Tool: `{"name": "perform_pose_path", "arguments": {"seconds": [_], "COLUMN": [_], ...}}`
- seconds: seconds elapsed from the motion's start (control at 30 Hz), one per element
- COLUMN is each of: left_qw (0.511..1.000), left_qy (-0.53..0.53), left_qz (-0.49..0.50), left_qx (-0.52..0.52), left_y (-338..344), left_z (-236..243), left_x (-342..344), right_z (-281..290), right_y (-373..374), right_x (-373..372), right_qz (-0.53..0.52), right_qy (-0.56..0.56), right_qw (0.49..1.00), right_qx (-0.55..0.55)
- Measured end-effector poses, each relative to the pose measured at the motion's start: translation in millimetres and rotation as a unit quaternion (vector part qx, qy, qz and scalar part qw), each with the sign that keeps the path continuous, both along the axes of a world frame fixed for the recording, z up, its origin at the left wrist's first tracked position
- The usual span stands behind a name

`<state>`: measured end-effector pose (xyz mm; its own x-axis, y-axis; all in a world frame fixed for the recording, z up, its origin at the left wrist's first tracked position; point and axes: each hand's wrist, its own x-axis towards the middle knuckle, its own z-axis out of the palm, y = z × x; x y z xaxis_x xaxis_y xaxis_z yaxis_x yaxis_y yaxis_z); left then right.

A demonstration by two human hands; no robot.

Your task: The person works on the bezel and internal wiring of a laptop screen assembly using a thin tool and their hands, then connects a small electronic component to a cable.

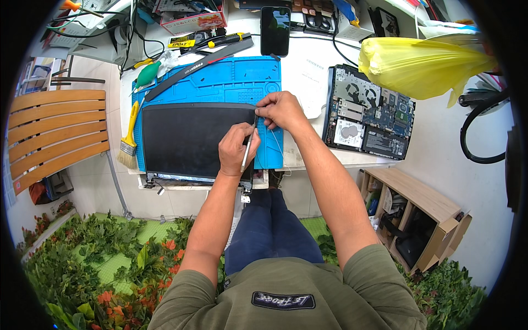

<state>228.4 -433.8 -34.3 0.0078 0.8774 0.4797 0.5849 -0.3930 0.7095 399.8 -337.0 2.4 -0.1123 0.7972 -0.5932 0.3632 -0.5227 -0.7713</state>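
Observation:
A laptop screen panel (187, 140) with a dark face lies on a blue repair mat (273, 146), its lower edge toward me. My left hand (235, 147) is closed round a slim silver pen-shaped tool (247, 154) over the panel's right side. The tool's upper end reaches the panel's right edge near the corner. At that upper right corner, my right hand (282, 110) has its fingertips pinched together. Whatever sits between them is too small to make out. A thin pale strand (276, 141) runs down the mat below this hand. Loose hinges and a connector show along the panel's lower edge.
An opened laptop base (371, 113) lies to the right, near a yellow plastic bag (423, 63). A long dark strip (198, 67), a green air blower (148, 74) and a yellow-handled brush (130, 137) lie around the mat. A phone (275, 31) stands beyond it.

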Motion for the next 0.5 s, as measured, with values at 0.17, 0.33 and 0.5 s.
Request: {"name": "perform_pose_path", "arguments": {"seconds": [0.17, 0.33, 0.5], "left_qw": [1.000, 1.000, 1.000], "left_qy": [0.004, 0.003, 0.005], "left_qz": [0.001, 0.000, 0.001], "left_qx": [0.001, 0.002, -0.002], "left_y": [0.0, -0.4, -0.4], "left_z": [-0.8, -1.3, -0.8], "left_x": [0.0, -0.1, -2.2], "right_z": [-0.9, -0.6, 1.5], "right_y": [-0.1, -0.2, -0.1], "right_x": [0.0, 0.2, -1.9], "right_qz": [0.002, 0.000, 0.002], "right_qy": [0.000, 0.004, 0.001], "right_qw": [1.000, 1.000, 1.000], "right_qx": [0.002, 0.002, 0.005]}}
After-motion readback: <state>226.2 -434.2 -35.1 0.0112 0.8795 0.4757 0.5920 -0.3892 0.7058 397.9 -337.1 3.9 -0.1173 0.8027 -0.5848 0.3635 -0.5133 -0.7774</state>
